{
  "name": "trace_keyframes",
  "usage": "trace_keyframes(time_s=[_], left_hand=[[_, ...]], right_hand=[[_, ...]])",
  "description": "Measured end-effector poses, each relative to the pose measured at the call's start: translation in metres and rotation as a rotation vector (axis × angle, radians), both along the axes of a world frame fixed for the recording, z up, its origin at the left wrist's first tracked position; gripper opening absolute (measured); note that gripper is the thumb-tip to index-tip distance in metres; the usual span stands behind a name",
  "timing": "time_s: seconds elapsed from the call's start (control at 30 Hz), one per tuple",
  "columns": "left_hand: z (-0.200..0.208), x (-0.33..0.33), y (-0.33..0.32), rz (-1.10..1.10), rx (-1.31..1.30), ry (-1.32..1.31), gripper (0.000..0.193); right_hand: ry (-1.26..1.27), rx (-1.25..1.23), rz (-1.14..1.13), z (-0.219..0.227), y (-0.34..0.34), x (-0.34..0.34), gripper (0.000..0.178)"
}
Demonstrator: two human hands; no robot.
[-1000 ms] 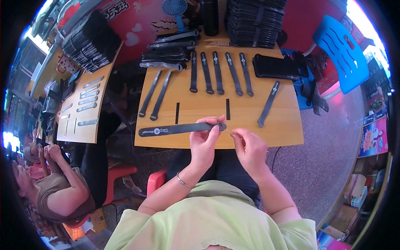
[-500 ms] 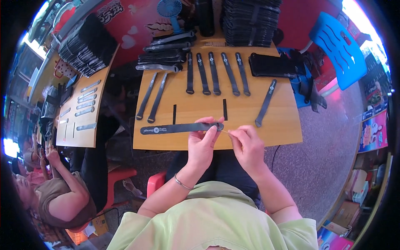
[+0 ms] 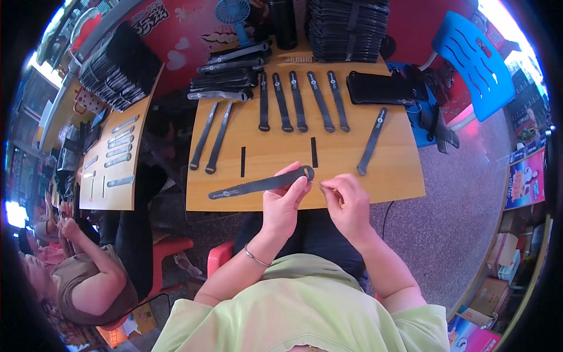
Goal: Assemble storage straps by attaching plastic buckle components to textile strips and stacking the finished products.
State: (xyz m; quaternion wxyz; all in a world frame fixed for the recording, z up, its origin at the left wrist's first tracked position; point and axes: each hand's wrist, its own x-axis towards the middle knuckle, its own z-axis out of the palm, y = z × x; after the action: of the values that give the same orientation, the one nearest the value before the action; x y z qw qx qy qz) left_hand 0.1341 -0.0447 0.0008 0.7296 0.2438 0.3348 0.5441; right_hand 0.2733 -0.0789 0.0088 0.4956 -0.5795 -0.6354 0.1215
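Held strap: a dark grey strap (image 3: 249,188) with pale markings, raised over the front edge of the worktop (image 3: 375,190); its slotted, rounded end lies at the fingers, its long tail slants down toward the worktop's left front corner.
Left hand: the left hand (image 3: 283,200) has its fingers closed around the strap just beside the slot, the thumb on top; a metal bangle (image 3: 255,256) circles the wrist.
Right hand: the right hand (image 3: 348,202) stands just beside the slotted end, thumb and forefinger brought together at the tips; whatever they may pinch is too fine to tell.
Black marks: two short black stripes (image 3: 314,152), well apart, cross the front half of the worktop.
Middle row: five loose straps (image 3: 298,101) lie side by side, lengthwise from the back edge.
Left edge: a pair of straps (image 3: 219,138) lies aslant, slotted ends toward the front.
Right edge: a lone strap (image 3: 373,139) lies tilted, apart from the row.
Left back corner: a heap of straps (image 3: 227,77) lies beneath a blue fan (image 3: 233,13).
Back edge: a tall black stack (image 3: 348,32) stands near a dark cylinder (image 3: 283,23).
Right back corner: a flat black bundle (image 3: 378,88) rests there.
Neighbouring station: a co-worker (image 3: 94,284) sits beside a second worktop (image 3: 124,196).
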Motion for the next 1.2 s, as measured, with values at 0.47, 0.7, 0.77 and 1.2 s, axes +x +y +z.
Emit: trace_keyframes(time_s=[0.47,0.7,0.77,1.2], left_hand=[[-0.014,0.004,-0.007,0.078,0.116,0.083,0.028],[-0.012,0.007,-0.013,0.049,0.075,-0.035,0.024],[-0.013,0.011,-0.016,0.05,0.069,-0.027,0.023],[-0.021,0.001,-0.009,-0.087,0.345,0.498,0.019]], right_hand=[[0.842,-0.509,0.208,-0.013,-0.004,-0.005,0.003],[1.058,-0.567,0.314,-0.007,-0.003,-0.004,0.003],[0.962,-0.529,0.259,-0.007,-0.004,-0.006,0.003],[0.656,-0.4,0.295,-0.009,-0.004,-0.003,0.007]])
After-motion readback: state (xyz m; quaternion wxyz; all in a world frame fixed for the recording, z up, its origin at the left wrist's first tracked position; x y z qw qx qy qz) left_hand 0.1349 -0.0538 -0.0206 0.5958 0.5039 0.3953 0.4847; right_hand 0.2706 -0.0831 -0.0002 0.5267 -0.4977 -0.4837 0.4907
